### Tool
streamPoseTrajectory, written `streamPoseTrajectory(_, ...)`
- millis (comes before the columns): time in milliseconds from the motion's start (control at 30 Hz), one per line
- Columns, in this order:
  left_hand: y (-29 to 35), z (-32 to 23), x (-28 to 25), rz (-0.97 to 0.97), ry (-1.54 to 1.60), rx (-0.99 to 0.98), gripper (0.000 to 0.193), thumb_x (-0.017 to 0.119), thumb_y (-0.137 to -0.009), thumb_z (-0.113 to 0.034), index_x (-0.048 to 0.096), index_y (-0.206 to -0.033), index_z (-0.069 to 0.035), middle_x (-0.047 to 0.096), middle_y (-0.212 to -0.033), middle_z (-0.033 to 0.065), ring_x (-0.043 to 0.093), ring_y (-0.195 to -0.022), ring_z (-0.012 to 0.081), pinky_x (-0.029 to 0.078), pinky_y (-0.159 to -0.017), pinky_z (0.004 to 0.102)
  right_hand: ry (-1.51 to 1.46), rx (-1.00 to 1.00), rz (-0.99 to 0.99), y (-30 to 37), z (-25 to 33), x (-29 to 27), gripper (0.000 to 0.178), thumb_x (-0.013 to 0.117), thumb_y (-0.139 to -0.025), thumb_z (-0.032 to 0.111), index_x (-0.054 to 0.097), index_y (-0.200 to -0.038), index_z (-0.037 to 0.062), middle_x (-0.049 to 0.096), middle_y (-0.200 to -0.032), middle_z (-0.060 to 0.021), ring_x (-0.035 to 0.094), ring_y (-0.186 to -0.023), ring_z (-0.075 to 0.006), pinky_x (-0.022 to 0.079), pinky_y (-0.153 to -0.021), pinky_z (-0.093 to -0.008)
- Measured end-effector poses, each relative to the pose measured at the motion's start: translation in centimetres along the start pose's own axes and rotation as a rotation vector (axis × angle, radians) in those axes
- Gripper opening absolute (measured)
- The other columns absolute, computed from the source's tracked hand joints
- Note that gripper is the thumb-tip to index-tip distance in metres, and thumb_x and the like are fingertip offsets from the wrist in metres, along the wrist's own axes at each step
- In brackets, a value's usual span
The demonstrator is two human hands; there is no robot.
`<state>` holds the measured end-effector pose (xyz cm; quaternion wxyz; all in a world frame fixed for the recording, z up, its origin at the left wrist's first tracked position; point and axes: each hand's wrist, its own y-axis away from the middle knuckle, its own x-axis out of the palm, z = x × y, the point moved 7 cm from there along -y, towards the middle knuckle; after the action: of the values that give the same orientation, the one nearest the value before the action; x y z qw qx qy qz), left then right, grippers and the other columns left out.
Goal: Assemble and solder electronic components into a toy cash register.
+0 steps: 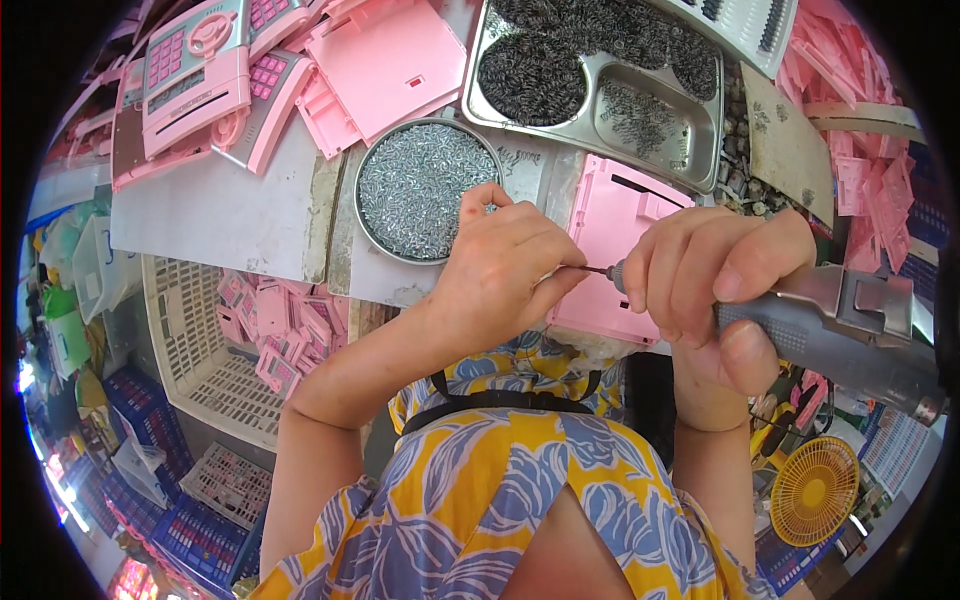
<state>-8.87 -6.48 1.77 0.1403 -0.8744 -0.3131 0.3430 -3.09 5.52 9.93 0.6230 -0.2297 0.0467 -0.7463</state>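
Observation:
My right hand [695,265] is wrapped around a grey electric screwdriver [825,335], held nearly level with its thin bit [598,270] pointing left. At the bit's tip, the thumb and forefinger of my left hand [505,255] are pinched together. Whatever small piece they hold is hidden by the fingertips. Below both hands a flat pink plastic panel [590,215] lies on the worktop, partly covered by them. Just left of the panel and partly behind my left hand stands a round metal bowl [362,215] full of small silvery screws [425,185].
A steel compartment tray [700,170] at the back holds dark springs [530,80]. Pink housings with keypads [195,80] are stacked far left. A cream plastic basket [180,340] of pink parts stands at lower left. Pink pieces [880,200] pile up far right, above a yellow basket [815,490].

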Motion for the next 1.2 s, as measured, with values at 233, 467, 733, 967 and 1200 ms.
streamPoseTrajectory(233,0.2,-1.6,-0.4,0.061,0.077,-0.046,0.03,0.08,-0.069,-0.016,0.071,-0.098,-0.013,0.067,-0.113,0.0016,0.058,-0.104,0.0227,0.035,-0.094,0.0456,-0.119,0.042,0.061,1.6,0.4,0.5,0.026,0.069,-0.088,0.012,0.049,-0.103,0.0067,0.052,-0.068,-0.0031,0.049,-0.059,-0.015,0.048,-0.064,-0.035)
streamPoseTrajectory(467,2.3,-0.7,1.3,0.321,-0.18,0.056,0.037,0.065,-0.077,-0.006,0.071,-0.113,-0.012,0.068,-0.128,-0.0033,0.055,-0.111,0.0247,0.033,-0.099,0.0475,-0.107,0.101,0.136,4.4,-2.2,1.5,0.025,0.067,-0.085,0.005,0.049,-0.103,0.0046,0.052,-0.065,-0.0044,0.049,-0.057,-0.0173,0.05,-0.066,-0.0375)
streamPoseTrajectory(733,2.4,-0.1,1.5,0.28,-0.147,0.022,0.028,0.065,-0.079,-0.011,0.074,-0.105,-0.013,0.069,-0.124,-0.0043,0.056,-0.108,0.0235,0.033,-0.099,0.0469,0.187,-0.034,0.244,4.7,-3.3,3.5,0.018,0.066,-0.085,0.007,0.048,-0.089,0.0086,0.055,-0.06,-0.0043,0.053,-0.048,-0.0193,0.052,-0.054,-0.0347)
streamPoseTrajectory(967,-2.9,-0.1,3.1,0.177,-0.014,0.046,0.022,0.067,-0.079,-0.019,0.074,-0.1,-0.012,0.068,-0.103,0.0032,0.058,-0.108,0.0224,0.04,-0.093,0.0448,0.064,0.122,0.205,4.1,-2.4,2.0,0.021,0.075,-0.086,0.013,0.055,-0.091,0.0093,0.057,-0.059,-0.0044,0.055,-0.047,-0.0185,0.051,-0.049,-0.0342)
streamPoseTrajectory(1200,-8.0,-2.6,8.8,0.168,-0.363,0.266,0.034,0.073,-0.079,-0.024,0.069,-0.105,-0.003,0.065,-0.116,0.0104,0.062,-0.105,0.0303,0.047,-0.092,0.0468,-0.641,-0.2,0.247,1.1,9.9,-2.0,0.024,0.079,-0.083,0.001,0.055,-0.089,0.0044,0.061,-0.054,-0.0058,0.058,-0.042,-0.0152,0.054,-0.044,-0.0297)
